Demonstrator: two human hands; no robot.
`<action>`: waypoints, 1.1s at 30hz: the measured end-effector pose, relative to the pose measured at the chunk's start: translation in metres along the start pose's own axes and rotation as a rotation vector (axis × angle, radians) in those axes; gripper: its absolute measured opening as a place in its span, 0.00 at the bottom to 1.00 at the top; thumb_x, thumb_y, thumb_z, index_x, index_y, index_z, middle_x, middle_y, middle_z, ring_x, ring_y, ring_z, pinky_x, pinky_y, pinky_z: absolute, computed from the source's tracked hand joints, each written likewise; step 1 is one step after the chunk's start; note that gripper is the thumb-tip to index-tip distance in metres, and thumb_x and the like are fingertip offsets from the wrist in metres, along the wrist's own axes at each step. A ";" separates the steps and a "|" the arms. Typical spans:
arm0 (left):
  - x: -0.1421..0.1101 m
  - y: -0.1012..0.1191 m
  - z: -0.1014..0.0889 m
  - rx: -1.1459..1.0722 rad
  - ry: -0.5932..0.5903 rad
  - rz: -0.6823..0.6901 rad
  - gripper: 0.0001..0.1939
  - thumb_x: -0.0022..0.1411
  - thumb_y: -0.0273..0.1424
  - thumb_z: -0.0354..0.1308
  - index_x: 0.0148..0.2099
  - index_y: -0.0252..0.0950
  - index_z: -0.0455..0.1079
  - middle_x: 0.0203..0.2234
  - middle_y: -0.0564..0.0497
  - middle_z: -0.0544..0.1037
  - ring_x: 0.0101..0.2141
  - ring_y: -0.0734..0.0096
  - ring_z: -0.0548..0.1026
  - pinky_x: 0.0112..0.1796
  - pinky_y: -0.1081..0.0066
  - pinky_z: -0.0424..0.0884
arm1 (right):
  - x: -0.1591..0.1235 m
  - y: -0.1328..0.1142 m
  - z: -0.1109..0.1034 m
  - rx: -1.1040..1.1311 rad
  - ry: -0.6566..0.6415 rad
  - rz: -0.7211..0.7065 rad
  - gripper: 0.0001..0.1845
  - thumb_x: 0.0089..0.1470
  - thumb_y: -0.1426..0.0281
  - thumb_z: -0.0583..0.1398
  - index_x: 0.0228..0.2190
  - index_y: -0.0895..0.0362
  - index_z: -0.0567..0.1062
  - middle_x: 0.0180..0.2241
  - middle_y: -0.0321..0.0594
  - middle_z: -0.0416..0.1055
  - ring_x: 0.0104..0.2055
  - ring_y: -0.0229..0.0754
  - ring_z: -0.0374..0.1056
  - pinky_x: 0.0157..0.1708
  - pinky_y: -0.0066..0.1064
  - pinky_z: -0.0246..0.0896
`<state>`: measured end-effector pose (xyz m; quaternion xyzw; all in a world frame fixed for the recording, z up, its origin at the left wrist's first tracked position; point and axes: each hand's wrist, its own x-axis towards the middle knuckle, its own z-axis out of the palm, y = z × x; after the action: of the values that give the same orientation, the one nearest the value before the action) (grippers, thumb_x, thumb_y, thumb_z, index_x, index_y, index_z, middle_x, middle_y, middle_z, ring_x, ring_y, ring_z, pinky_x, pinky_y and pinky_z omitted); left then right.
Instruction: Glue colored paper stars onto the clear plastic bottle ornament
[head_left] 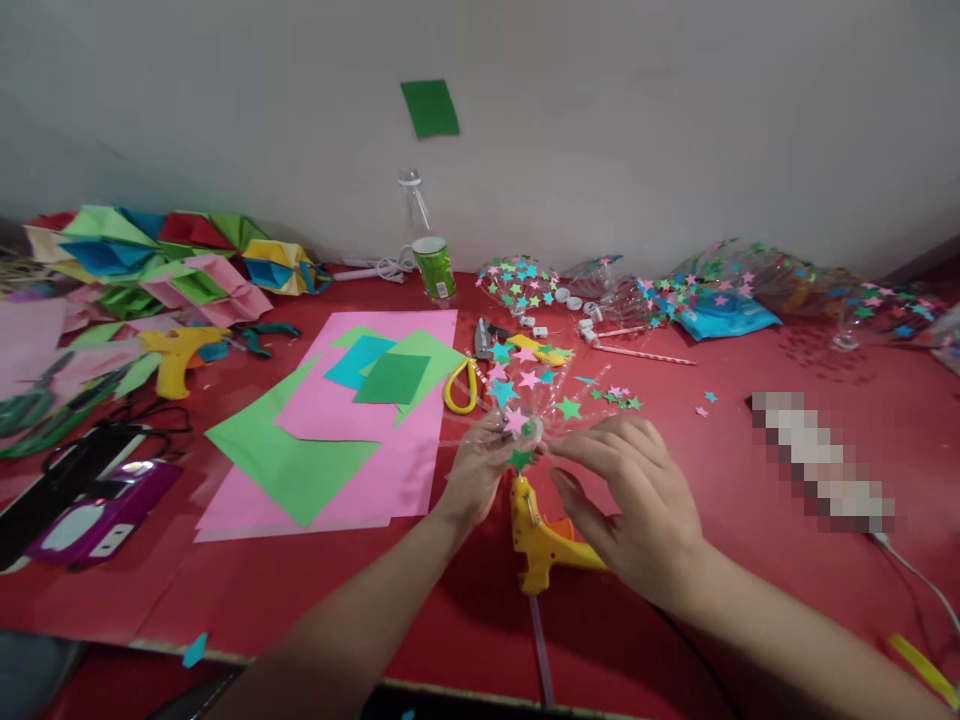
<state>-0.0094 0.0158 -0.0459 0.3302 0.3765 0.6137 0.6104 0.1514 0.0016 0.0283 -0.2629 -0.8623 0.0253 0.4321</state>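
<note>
Now the clear plastic piece [516, 420] with paper stars on it is in the middle, up over the red table [750, 600]. Its thin strips spread out, and the stars on it are pink, blue and green. The left hand [480, 468] grips it from the left side. The right hand [636, 500] is just to the right, with its fingers bent and its thumb apart from them. I cannot tell if those fingertips pinch the plastic or only come close.

Just below, on the near side, is a yellow glue gun [531, 535] with its tip pointing far and a glue stick [541, 650] out of its back. The right hand covers the end of its handle.

To the left lie pink and green paper sheets [300, 485], with a dark green square [394, 380] on top. Farther left are another yellow glue gun [176, 358] and a purple thing [105, 520]. At the far side, by the wall, stand a bottle [433, 268] with a green label and folded paper shapes [214, 285] to its left. A blue packet [727, 318] lies far right.
</note>
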 end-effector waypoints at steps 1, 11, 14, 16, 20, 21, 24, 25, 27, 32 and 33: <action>0.000 0.000 0.000 -0.003 -0.002 0.002 0.10 0.42 0.30 0.71 0.28 0.35 0.74 0.20 0.54 0.77 0.26 0.69 0.77 0.31 0.70 0.73 | 0.000 0.000 0.000 -0.001 -0.001 0.000 0.13 0.56 0.79 0.59 0.44 0.60 0.68 0.35 0.40 0.75 0.36 0.39 0.65 0.39 0.33 0.59; -0.001 0.005 0.005 -0.011 0.048 0.036 0.14 0.39 0.29 0.72 0.30 0.36 0.73 0.27 0.53 0.81 0.37 0.60 0.79 0.39 0.64 0.73 | 0.002 0.000 -0.003 -0.013 0.018 0.005 0.15 0.55 0.80 0.59 0.45 0.58 0.68 0.35 0.39 0.76 0.36 0.40 0.67 0.38 0.35 0.60; 0.000 0.005 0.004 -0.006 0.061 0.023 0.13 0.40 0.28 0.72 0.30 0.35 0.73 0.28 0.52 0.81 0.35 0.62 0.79 0.38 0.66 0.73 | 0.003 0.001 -0.008 -0.034 0.046 -0.013 0.15 0.54 0.80 0.59 0.44 0.57 0.69 0.35 0.39 0.76 0.37 0.40 0.68 0.39 0.36 0.60; 0.000 0.005 0.004 -0.002 0.052 0.016 0.12 0.42 0.28 0.71 0.31 0.34 0.74 0.28 0.52 0.81 0.34 0.64 0.79 0.37 0.67 0.72 | 0.004 0.002 -0.011 -0.075 0.075 -0.017 0.13 0.53 0.80 0.60 0.41 0.57 0.70 0.33 0.39 0.76 0.36 0.41 0.66 0.38 0.36 0.60; 0.001 0.006 0.004 -0.018 0.034 0.029 0.13 0.44 0.26 0.71 0.34 0.35 0.74 0.28 0.54 0.80 0.31 0.70 0.77 0.35 0.71 0.71 | 0.005 0.003 -0.013 -0.172 0.069 -0.007 0.04 0.54 0.76 0.61 0.34 0.57 0.72 0.30 0.39 0.73 0.33 0.41 0.62 0.35 0.36 0.55; 0.001 0.006 0.004 -0.023 0.030 0.035 0.13 0.44 0.26 0.71 0.35 0.35 0.74 0.27 0.54 0.80 0.30 0.70 0.77 0.34 0.71 0.71 | 0.006 0.004 -0.013 -0.190 0.057 -0.007 0.03 0.54 0.75 0.61 0.33 0.57 0.73 0.29 0.39 0.73 0.33 0.41 0.61 0.35 0.37 0.54; 0.001 0.007 0.003 -0.031 0.024 0.036 0.11 0.46 0.27 0.70 0.33 0.35 0.73 0.27 0.54 0.79 0.29 0.72 0.76 0.32 0.72 0.70 | 0.008 0.006 -0.014 -0.201 -0.040 -0.010 0.05 0.54 0.70 0.61 0.35 0.58 0.74 0.31 0.40 0.72 0.35 0.43 0.60 0.37 0.39 0.51; 0.001 0.007 0.002 -0.041 0.033 0.033 0.11 0.46 0.27 0.70 0.33 0.34 0.73 0.28 0.54 0.79 0.29 0.72 0.76 0.32 0.73 0.70 | 0.009 0.007 -0.015 -0.203 -0.089 -0.013 0.08 0.54 0.68 0.61 0.36 0.58 0.74 0.33 0.41 0.73 0.35 0.44 0.60 0.38 0.40 0.51; 0.002 0.007 0.001 -0.073 0.048 0.027 0.12 0.46 0.26 0.69 0.35 0.35 0.73 0.31 0.53 0.80 0.30 0.73 0.76 0.33 0.73 0.71 | 0.010 0.010 -0.015 -0.217 -0.172 -0.037 0.09 0.55 0.67 0.61 0.38 0.57 0.74 0.34 0.40 0.73 0.37 0.44 0.60 0.41 0.41 0.50; 0.003 0.008 -0.001 -0.107 0.049 0.018 0.11 0.45 0.28 0.69 0.33 0.33 0.73 0.26 0.53 0.77 0.26 0.76 0.73 0.31 0.74 0.69 | 0.009 0.014 -0.011 -0.254 -0.197 -0.107 0.06 0.59 0.76 0.57 0.32 0.58 0.74 0.28 0.37 0.72 0.33 0.40 0.58 0.42 0.38 0.51; 0.003 0.008 -0.001 -0.110 0.052 0.021 0.11 0.44 0.27 0.69 0.33 0.33 0.73 0.25 0.54 0.76 0.26 0.77 0.72 0.31 0.75 0.69 | 0.008 0.013 -0.010 -0.247 -0.200 -0.115 0.07 0.59 0.76 0.57 0.31 0.58 0.74 0.27 0.37 0.71 0.33 0.40 0.58 0.41 0.37 0.52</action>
<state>-0.0141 0.0192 -0.0393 0.2839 0.3544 0.6482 0.6113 0.1611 0.0153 0.0373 -0.2607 -0.9110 -0.0798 0.3094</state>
